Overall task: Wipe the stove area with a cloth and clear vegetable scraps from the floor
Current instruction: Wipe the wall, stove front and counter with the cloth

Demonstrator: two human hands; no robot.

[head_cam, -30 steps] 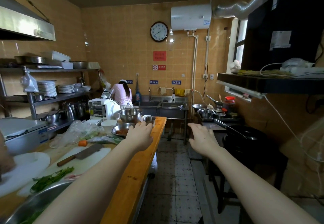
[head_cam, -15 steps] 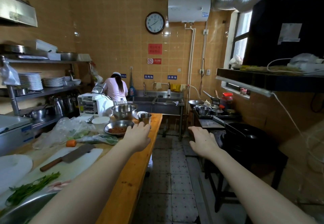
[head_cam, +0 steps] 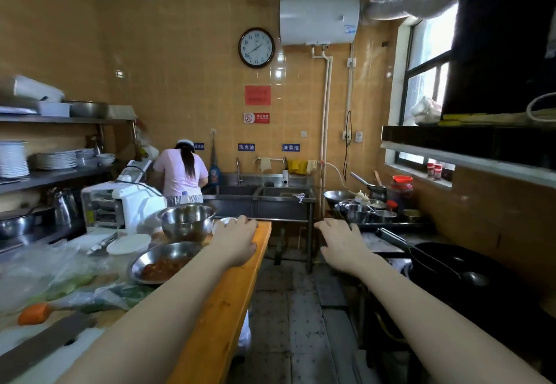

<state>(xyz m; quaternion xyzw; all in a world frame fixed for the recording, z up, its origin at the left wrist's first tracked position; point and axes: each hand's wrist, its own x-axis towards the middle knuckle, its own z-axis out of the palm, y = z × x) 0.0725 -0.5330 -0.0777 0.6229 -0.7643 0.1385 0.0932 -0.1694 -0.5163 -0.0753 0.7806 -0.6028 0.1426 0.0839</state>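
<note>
**A:** How many hands, and what are they holding?

**B:** Two, both empty. The left hand [head_cam: 237,242] reaches out over the near edge of the wooden counter [head_cam: 222,308] with its fingers loose. I cannot tell whether it touches the wood. The right hand [head_cam: 343,242] is out above the aisle with its fingers spread.

**A:** Where is the stove area?

**B:** The stove area [head_cam: 382,244] is on the right, just beside the right hand. One black wok [head_cam: 457,266] sits there, its long handle pointing towards the hand. Past it stand one wide steel basin [head_cam: 338,195] and a cluster of small steel bowls [head_cam: 358,212]. I count at least three, but blur hides the rest.

**A:** And the cloth?

**B:** Three hang on the rail over the double sink [head_cam: 261,200] at the far wall. There is a pale cloth [head_cam: 264,163], a yellow cloth [head_cam: 296,166] and another pale one touching the yellow. All three are well apart from both hands.

**A:** The floor?

**B:** The floor [head_cam: 294,323] is grey tile between counter and stove, and it is speckled dark. I cannot tell what the specks are.

**A:** What is on the counter?

**B:** There are two steel bowls. One is a deep bowl [head_cam: 186,224], the other a shallow bowl [head_cam: 162,263] with red-brown food. There is also one carrot piece [head_cam: 33,314], one cleaver [head_cam: 45,344] on a white board, and some clear bags holding greens.

**A:** Is anyone else there?

**B:** One person [head_cam: 183,173] stands at the sink with their back turned.
</note>
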